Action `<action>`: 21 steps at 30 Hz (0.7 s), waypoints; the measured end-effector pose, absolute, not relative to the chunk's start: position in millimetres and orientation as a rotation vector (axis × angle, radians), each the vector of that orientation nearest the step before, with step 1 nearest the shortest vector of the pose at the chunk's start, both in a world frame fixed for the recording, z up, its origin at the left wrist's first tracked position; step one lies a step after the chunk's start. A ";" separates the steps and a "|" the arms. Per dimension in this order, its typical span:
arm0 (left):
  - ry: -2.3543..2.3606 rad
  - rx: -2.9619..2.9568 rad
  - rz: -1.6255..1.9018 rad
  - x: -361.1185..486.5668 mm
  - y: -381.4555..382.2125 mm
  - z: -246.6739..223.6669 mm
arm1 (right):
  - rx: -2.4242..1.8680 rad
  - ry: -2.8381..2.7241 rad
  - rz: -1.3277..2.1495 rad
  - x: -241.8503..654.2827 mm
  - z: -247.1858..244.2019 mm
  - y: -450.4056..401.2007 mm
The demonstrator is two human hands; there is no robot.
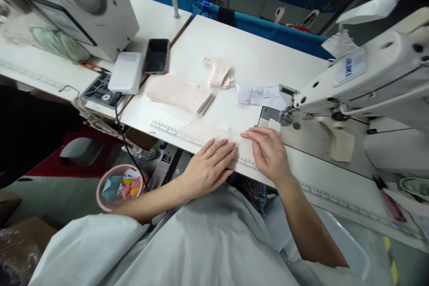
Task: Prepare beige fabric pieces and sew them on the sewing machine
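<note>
My left hand (pixel 211 165) lies flat at the table's front edge, fingers stretched over the near side of a thin, pale, sheer fabric piece (pixel 204 128). To its right, my right hand (pixel 268 149) is raised a little, with thumb and fingers bent towards the fabric's right end; whether it pinches anything is too unclear to tell. Behind the hands are a stack of pale pink fabric pieces (pixel 181 94) and a smaller folded pink bundle (pixel 219 71). A white printed paper pattern (pixel 259 96) lies beside the sewing machine's needle area.
A sewing machine (pixel 365 71) stands at the right, another (pixel 87 4) at the back left. A white power bank (pixel 125 73) with a black cable and a phone (pixel 157 56) lie on the left. Scissors (pixel 389 196) rest at the far right. Below is a pink basket (pixel 103 192).
</note>
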State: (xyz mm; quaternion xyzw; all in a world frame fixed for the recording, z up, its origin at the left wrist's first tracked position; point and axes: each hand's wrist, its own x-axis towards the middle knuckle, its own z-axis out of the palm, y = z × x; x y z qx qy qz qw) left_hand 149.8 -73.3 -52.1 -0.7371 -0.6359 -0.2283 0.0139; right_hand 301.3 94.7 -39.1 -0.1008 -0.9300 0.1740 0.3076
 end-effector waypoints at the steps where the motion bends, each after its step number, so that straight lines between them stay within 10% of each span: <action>1: -1.976 -2.299 -0.705 149.6 -72.6 -52.8 | -0.271 -2.462 0.463 301.7 -38.6 94.2; 21: -2.010 -2.238 -0.658 149.8 -77.0 -50.9 | -0.337 -2.566 0.269 304.3 -39.4 95.6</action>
